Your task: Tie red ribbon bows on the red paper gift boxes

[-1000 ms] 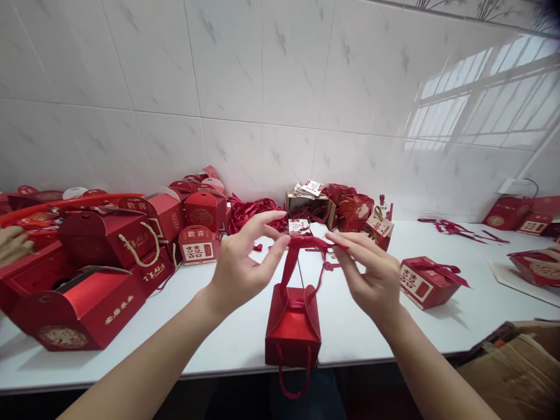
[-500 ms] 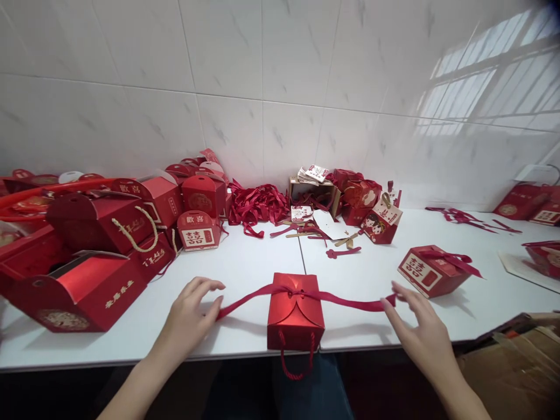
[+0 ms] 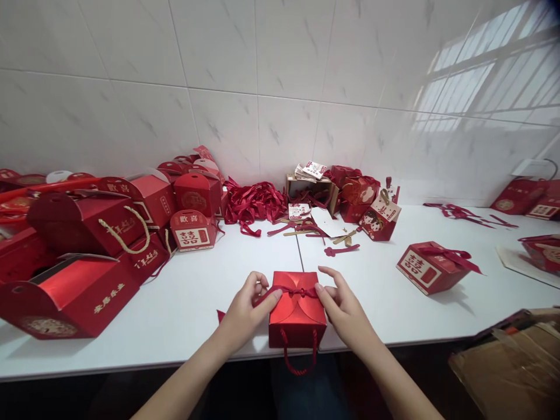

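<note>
A shiny red gift box (image 3: 297,326) stands at the table's front edge, its petal-shaped flaps folded over on top. A dark red ribbon (image 3: 294,291) is knotted across those flaps. At the box's left side, my left hand (image 3: 245,309) is closed on one length of the ribbon, its thumb on the box's edge; the ribbon's tail shows behind the wrist. My right hand (image 3: 345,309) pinches the other length close to the right edge, with the index finger stretched out. A twisted red cord handle (image 3: 300,371) hangs down the box's front.
Several red gift boxes (image 3: 105,291) crowd the left side. A heap of loose ribbons (image 3: 254,201) lies by the wall, beside an open carton (image 3: 335,198) and scattered tags. One beribboned box (image 3: 431,271) sits at the right. A brown cardboard box (image 3: 511,361) stands below the table's right edge.
Both hands have moved inward from the outstretched ribbon ends to the sides of the box. The ribbon is no longer spread wide to left and right.
</note>
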Demonstrator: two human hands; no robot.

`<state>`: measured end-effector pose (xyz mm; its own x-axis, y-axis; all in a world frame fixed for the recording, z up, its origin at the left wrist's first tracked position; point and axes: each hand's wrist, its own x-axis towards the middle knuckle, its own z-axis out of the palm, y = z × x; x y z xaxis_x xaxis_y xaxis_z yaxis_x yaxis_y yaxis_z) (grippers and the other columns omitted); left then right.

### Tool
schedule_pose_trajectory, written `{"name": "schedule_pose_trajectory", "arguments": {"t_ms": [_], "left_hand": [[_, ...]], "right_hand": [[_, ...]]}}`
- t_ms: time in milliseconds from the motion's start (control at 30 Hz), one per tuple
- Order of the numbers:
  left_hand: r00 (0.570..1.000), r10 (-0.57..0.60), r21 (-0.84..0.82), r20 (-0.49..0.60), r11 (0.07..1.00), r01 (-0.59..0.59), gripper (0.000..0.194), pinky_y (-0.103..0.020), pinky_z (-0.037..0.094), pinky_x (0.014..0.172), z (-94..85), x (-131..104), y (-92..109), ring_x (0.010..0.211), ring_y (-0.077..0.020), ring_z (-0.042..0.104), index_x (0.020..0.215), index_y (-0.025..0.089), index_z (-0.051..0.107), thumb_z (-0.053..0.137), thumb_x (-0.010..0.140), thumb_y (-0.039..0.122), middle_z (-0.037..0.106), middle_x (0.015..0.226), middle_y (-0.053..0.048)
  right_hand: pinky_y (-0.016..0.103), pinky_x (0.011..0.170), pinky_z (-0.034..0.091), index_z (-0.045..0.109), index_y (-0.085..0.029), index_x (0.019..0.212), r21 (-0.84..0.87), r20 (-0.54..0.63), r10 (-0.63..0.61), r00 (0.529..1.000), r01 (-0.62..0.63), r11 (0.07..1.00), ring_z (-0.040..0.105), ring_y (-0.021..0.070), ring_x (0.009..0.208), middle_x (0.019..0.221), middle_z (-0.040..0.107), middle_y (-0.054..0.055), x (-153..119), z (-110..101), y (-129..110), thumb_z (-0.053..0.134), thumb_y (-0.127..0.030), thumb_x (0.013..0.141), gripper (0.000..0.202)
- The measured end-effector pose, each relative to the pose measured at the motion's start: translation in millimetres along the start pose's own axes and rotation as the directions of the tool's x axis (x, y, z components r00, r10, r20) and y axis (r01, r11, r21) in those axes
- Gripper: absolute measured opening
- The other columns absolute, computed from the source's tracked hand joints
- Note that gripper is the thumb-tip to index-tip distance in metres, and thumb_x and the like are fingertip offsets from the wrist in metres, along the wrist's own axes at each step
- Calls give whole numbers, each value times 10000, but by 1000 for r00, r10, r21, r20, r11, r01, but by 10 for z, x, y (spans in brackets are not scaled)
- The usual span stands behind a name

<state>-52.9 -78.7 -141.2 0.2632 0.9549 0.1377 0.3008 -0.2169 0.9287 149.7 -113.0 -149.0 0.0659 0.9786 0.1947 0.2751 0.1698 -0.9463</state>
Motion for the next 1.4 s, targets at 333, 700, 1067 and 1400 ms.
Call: {"name": "schedule_pose_trajectory", "arguments": {"t_ms": [333,700,1067,1400], "left_hand": [[739,-279,369,614,928,44,159,-231,319,488,-671,379,439,494,-133,461,651,188,657,603,734,312,571,514,3],[944,90,100,316,987,-127,253,-216,341,493,-133,60,628,572,-116,455,782,198,735,507,853,279,555,678,-20],[824,544,418,159,719,-555,311,-245,433,571,71,-37,271,612,-94,478,1038,227,666,413,891,122,509,983,-68],[682,664,159,307,671,-725,221,-229,404,551,-81,248,172,606,-76,447,920,195,703,510,856,110,475,901,-46]], "right_hand": [[242,516,386,461,-191,568,-541,76,-476,876,438,718,436,111,564,684,461,8,-23,-347,-156,503,-155,821,259],[233,509,435,711,-194,622,-100,49,-339,940,342,934,528,116,579,726,587,31,-35,89,-446,625,-201,776,176],[252,579,386,672,-161,615,-114,107,-31,994,43,993,503,125,620,714,561,19,11,111,-514,563,-141,701,140],[217,467,237,514,-167,592,-74,418,223,881,-212,975,355,75,500,507,415,-66,215,-31,-596,527,-135,583,35]]}}
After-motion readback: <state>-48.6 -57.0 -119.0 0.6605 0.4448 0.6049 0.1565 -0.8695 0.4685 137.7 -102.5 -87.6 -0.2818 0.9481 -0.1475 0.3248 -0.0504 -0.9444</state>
